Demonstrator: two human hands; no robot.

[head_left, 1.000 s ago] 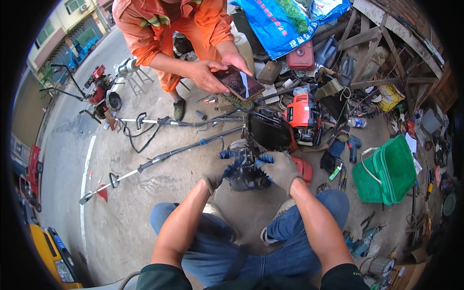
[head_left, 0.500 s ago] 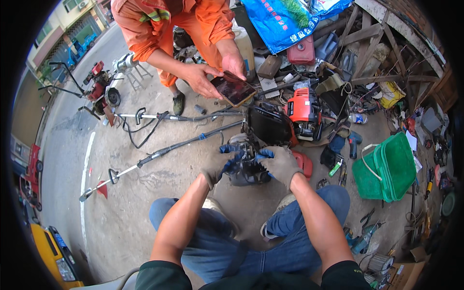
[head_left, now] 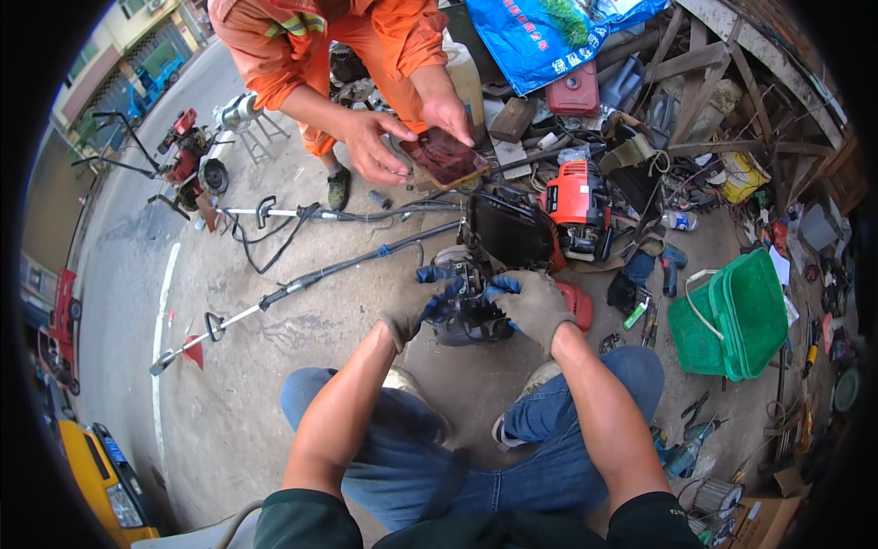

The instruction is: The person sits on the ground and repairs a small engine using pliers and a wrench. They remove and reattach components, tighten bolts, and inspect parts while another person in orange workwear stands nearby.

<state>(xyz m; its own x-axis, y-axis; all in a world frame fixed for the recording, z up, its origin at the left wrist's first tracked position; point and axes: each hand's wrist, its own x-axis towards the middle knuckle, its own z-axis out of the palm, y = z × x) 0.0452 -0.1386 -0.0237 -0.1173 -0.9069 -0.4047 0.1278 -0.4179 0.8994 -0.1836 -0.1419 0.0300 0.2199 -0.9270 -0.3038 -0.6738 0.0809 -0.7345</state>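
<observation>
A black small engine [head_left: 471, 322] stands on the ground between my feet, its inner metal parts exposed on top. My left hand [head_left: 413, 302], in a grey glove with blue fingertips, has its fingers curled against the engine's left side. At the right upper edge, my right hand [head_left: 533, 306], gloved alike, holds thumb and fingers pinched together. Whatever is between those fingers is too small or hidden to tell. Just behind the engine is a black casing [head_left: 503, 229], joined to the long shaft of a brush cutter [head_left: 315, 284].
A person in orange workwear [head_left: 315, 55] stands opposite, holding a phone [head_left: 446, 157]. Orange engine [head_left: 574, 209], cordless drill [head_left: 672, 267] and green bucket [head_left: 722, 320] lie to the right. Scrap and tools pile up behind. A second shaft [head_left: 357, 216] lies on the left.
My hands have shifted slightly at the engine, the left one a little inward and the right one's fingers lower. The other person's phone has tilted, with one hand's fingers moving off it.
</observation>
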